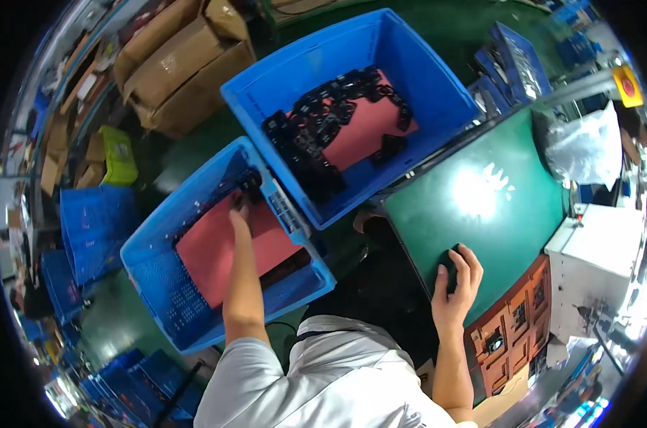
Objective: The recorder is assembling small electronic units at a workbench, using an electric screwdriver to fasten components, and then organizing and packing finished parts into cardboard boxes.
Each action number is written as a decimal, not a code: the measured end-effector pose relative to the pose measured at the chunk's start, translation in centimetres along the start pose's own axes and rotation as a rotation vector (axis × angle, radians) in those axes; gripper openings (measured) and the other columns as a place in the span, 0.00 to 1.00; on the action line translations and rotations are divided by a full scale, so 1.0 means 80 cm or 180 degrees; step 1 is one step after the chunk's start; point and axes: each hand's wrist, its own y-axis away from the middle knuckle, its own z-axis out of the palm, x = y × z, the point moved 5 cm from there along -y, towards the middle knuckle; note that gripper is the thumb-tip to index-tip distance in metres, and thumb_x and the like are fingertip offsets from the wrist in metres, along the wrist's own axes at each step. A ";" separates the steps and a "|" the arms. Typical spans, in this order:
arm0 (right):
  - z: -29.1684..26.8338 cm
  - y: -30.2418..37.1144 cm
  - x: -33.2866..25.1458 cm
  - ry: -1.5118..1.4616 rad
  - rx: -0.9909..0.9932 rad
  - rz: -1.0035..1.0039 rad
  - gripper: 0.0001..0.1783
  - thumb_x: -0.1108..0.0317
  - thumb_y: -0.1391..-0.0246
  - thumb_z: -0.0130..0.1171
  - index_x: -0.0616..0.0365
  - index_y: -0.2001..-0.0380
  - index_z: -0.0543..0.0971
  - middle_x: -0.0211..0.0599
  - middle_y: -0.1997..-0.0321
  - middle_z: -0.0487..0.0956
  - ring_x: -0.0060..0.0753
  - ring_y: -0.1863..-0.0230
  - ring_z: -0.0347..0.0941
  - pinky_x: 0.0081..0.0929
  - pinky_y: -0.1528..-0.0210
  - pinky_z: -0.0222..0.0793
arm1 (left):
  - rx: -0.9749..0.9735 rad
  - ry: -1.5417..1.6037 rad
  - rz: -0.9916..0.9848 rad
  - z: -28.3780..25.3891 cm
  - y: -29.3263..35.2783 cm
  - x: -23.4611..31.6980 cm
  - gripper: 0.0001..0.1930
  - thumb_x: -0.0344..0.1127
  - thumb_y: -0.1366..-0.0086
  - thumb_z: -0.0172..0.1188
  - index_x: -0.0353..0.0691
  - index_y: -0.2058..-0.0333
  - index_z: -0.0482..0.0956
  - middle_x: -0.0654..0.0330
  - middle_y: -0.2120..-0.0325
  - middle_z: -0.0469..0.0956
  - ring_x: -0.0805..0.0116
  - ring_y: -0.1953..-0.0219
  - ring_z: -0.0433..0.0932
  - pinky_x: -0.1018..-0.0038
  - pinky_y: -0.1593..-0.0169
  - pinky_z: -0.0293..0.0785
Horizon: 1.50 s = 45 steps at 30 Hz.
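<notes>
Our right hand (457, 291), half curled, has a dark piece (451, 271) between thumb and fingers near the edge of the green tabletop (430, 214). Our left hand (239, 209) reaches over a red sheet (208, 253) in the nearer blue bin (159, 289); we cannot tell its grip. Beyond, black parts (315, 118) lie on another sheet (363, 135) in the larger bin (437, 96).

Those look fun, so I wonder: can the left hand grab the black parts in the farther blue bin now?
Probably not straight across: the left hand is inside the nearer bin, and the farther bin's wall stands before the black parts.
</notes>
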 end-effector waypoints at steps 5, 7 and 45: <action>0.020 0.007 0.025 0.0966 0.0126 0.0326 0.18 0.80 0.49 0.60 0.60 0.53 0.77 0.45 0.44 0.74 0.50 0.43 0.69 0.39 0.41 0.66 | 0.1029 -0.2038 0.1123 0.317 0.113 0.097 0.12 0.25 0.33 0.56 0.31 0.52 0.78 0.52 0.56 0.80 0.65 0.52 0.77 0.72 0.46 0.72; 0.008 0.008 0.025 0.0891 0.0178 0.0277 0.18 0.80 0.50 0.61 0.61 0.54 0.77 0.46 0.45 0.75 0.51 0.44 0.70 0.40 0.42 0.66 | 0.0674 -0.1412 0.1517 0.401 0.123 0.184 0.14 0.25 0.32 0.56 0.31 0.48 0.77 0.53 0.52 0.79 0.64 0.51 0.77 0.70 0.44 0.71; 0.175 0.108 -0.102 -0.6915 -0.2490 0.3132 0.38 0.40 0.44 0.62 0.50 0.38 0.68 0.39 0.44 0.71 0.42 0.47 0.67 0.50 0.47 0.59 | -0.2279 0.2804 -0.0508 0.922 -0.019 0.353 0.04 0.28 0.28 0.49 0.34 0.60 0.72 0.55 0.72 0.75 0.64 0.69 0.75 0.67 0.66 0.69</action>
